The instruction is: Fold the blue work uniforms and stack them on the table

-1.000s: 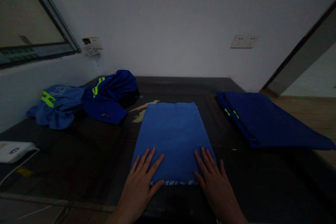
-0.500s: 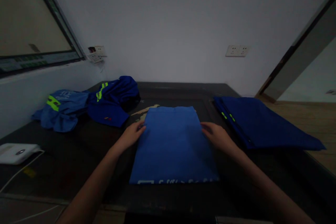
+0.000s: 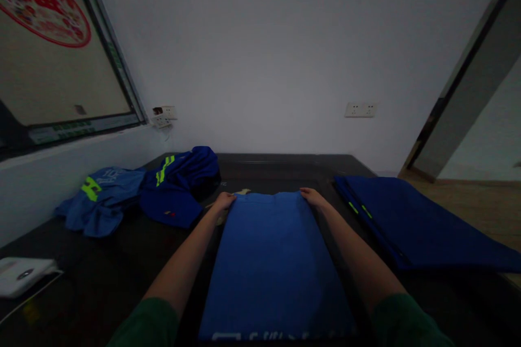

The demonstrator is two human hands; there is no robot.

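A folded light-blue garment (image 3: 277, 265) lies flat in front of me, with white lettering along its near edge. My left hand (image 3: 223, 201) is closed on its far left corner. At the far right corner, my right hand (image 3: 312, 196) pinches the cloth between thumb and fingers. The far edge between them looks slightly wavy. Part of a tan and dark patterned thing shows beyond the left hand, mostly covered by the garment.
Crumpled blue clothing with yellow-green stripes (image 3: 179, 187) and a lighter blue piece (image 3: 103, 200) lie at left. A folded dark-blue garment (image 3: 423, 222) rests at right, overhanging the dark table (image 3: 260, 171). A white device (image 3: 26, 276) with a cable sits near left.
Both hands have moved from the garment's sides forward to its far corners and closed on them. The camera view has tilted upward.
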